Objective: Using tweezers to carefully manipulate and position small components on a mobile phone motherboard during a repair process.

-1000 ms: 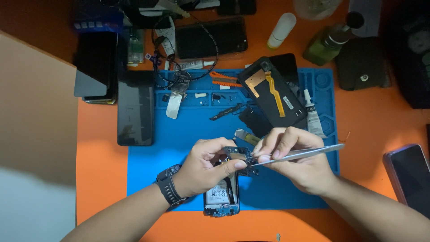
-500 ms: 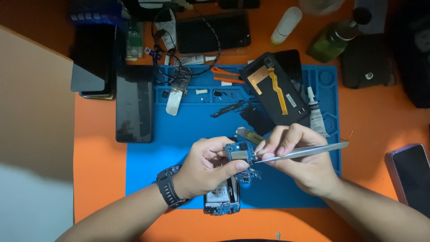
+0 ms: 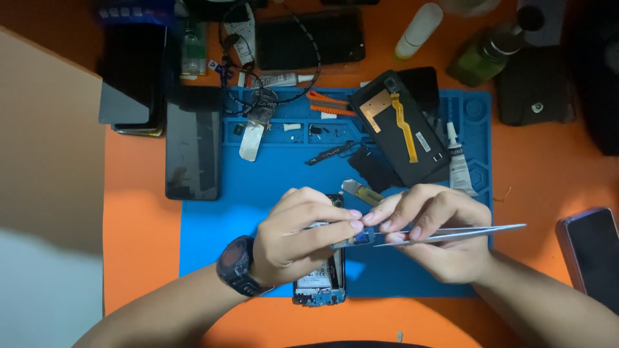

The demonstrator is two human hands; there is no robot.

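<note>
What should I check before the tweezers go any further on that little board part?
1. Left hand pinches the small board: ok.
2. Right hand grips the tweezers: ok.
3. Tweezer tips meet the board: cannot tell, fingers partly hide them.
4. Opened phone lies on the blue mat below the hands: ok.
5. Loose parts near the work: not ok, a small metal piece lies close by.
</note>
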